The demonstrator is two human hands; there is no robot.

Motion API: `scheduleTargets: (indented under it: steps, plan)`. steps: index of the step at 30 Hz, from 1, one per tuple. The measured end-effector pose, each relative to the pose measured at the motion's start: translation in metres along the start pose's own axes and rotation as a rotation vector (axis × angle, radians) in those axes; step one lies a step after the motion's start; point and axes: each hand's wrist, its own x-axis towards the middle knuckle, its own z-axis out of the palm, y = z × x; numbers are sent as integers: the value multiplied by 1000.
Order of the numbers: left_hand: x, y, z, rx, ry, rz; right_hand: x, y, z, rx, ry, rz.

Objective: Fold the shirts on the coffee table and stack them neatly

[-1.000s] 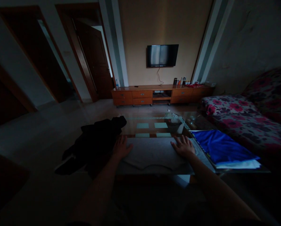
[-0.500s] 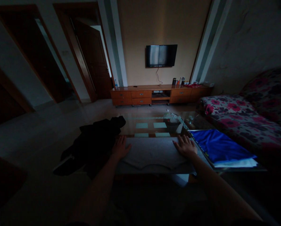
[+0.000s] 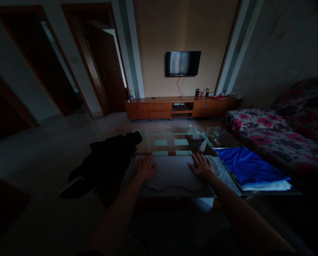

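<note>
While a black garment (image 3: 105, 160) drapes over the table's (image 3: 175, 137) left edge and folded blue cloth (image 3: 248, 165) lies at its right, both flat, open-fingered grips, left hand (image 3: 146, 168) and right hand (image 3: 201, 166), press the grey cloth (image 3: 173, 174) at the near edge.

Home living room, dim: wall-mounted television (image 3: 183, 63), long wooden media cabinet (image 3: 181, 107) with drawers, floral-covered sofa (image 3: 281, 131), glass-topped counter (image 3: 175, 140), tiled floor (image 3: 54, 149), dark wooden doors (image 3: 105, 67).
</note>
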Motion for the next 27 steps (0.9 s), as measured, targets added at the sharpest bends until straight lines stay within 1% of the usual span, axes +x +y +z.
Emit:
scheduleTargets:
  steps: [2, 3, 6, 8, 10, 12, 15, 17, 19, 21, 24, 27]
  plan:
    - [4, 11, 2, -5, 27, -32, 0, -15, -4, 1, 16, 25]
    - [6, 17, 3, -16, 34, -15, -1, -24, -6, 12, 25, 4]
    - [9, 31, 7, -73, 25, 130, -1, -51, -8, 62, 20, -137]
    - [9, 36, 8, -100, 3, 204, -2, -63, -7, 81, -12, -174]
    - [9, 38, 8, -105, -12, 214, -2, -69, -5, 89, -34, -161]
    - [10, 41, 7, -100, -12, 188, -2, -72, -4, 94, -32, -144]
    - [15, 52, 10, -93, 7, 141, -1, -81, -7, 99, -20, -126]
    - [18, 61, 15, -102, 18, 177, 0, -90, -8, 113, -27, -174]
    - [20, 68, 22, -120, 24, 259, 1, -99, -7, 129, -44, -246]
    - [21, 71, 27, -132, 23, 317, 1, -104, -5, 141, -51, -278]
    - [21, 71, 30, -130, 31, 319, 0, -106, 0, 151, -45, -257]
    - [22, 71, 29, -126, 31, 326, -1, -106, 1, 146, -22, -273]
